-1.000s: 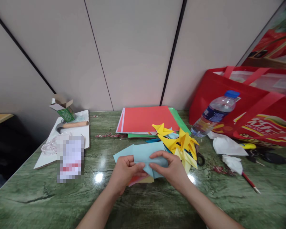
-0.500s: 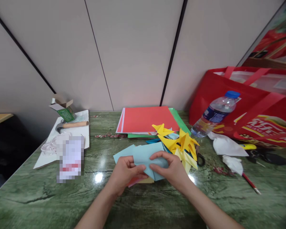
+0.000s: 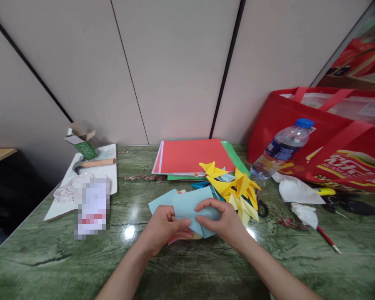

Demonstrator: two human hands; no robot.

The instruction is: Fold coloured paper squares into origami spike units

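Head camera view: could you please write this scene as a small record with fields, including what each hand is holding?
left hand: holds light blue paper at its left part
right hand: pinches the same light blue paper between thumb and fingers
nearby: yellow folded papers, just beyond the right hand
back: red-topped paper stack, near the wall
left side: green box, wooden-handled tool and beads on a white board
right side: blue-capped bottle in front of a red bag
surface: green table

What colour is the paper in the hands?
The paper is light blue, showing best in the head view.
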